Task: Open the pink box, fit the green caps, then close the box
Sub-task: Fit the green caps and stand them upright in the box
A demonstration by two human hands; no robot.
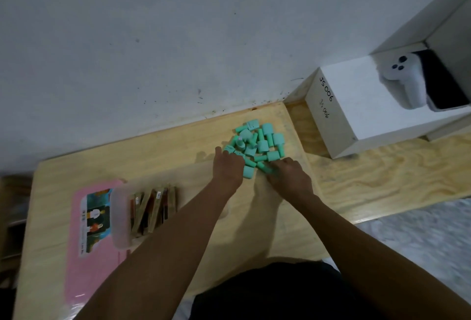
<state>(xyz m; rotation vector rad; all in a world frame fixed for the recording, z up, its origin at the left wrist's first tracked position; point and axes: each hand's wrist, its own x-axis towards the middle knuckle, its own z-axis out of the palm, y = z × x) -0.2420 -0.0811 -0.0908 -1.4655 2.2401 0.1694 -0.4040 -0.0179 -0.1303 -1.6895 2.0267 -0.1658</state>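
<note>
A pile of several green caps (pixel 260 142) lies on the wooden table near the wall. My left hand (pixel 228 168) rests palm down on the pile's left edge, fingers over some caps. My right hand (pixel 289 174) is at the pile's lower right edge, fingers curled around green caps there. The pink box lid (pixel 86 220) lies flat at the left with a picture label on it. Beside it stands the translucent box base (pixel 119 215), open, holding several brown sticks.
A white box (pixel 356 105) marked "JS006" stands at the right on a plywood board (pixel 382 171), with a white controller (pixel 400 75) in a compartment behind it. A white wall runs along the table's far edge.
</note>
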